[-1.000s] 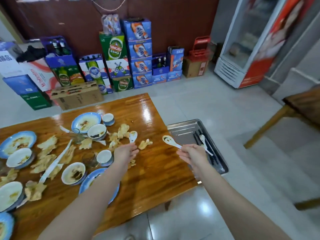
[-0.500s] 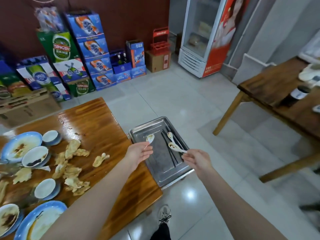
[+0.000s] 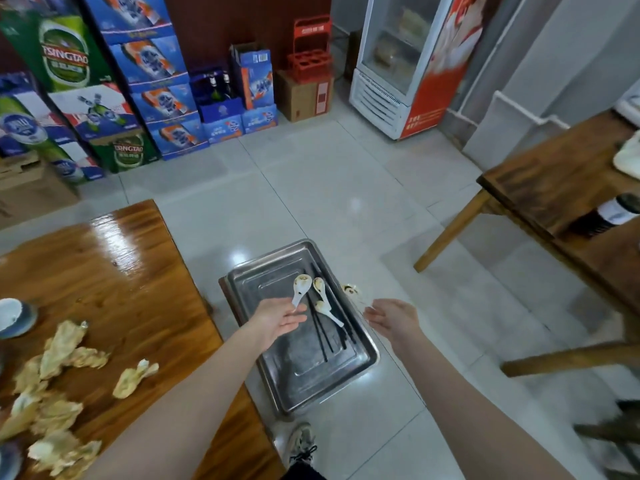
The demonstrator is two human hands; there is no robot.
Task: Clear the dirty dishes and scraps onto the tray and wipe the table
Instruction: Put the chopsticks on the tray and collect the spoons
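**Head view: both hands slack over the tray**

Far left, near edge: small bowl (image 3: 14,315) on the wooden table (image 3: 121,271), with crumpled yellowish scraps (image 3: 65,344) strewn just right of it.

Left hand (image 3: 280,318): reaches over the left part of the metal tray (image 3: 301,386), which sits just off the table's right end. Fingers are straight and spread, gripping nothing. A white spoon (image 3: 300,288) lies just beyond the fingertips, handle end towards them. I cannot tell whether it touches them.

On the tray, right of that spoon: two more spoons (image 3: 319,285) and black chopsticks (image 3: 320,337) lying lengthwise.

Past the tray's right rim I see a blurred spoon (image 3: 349,291), near the right hand's fingertips but apart from them.

Right hand (image 3: 394,322): just right of the tray, fingers loosely extended, released.
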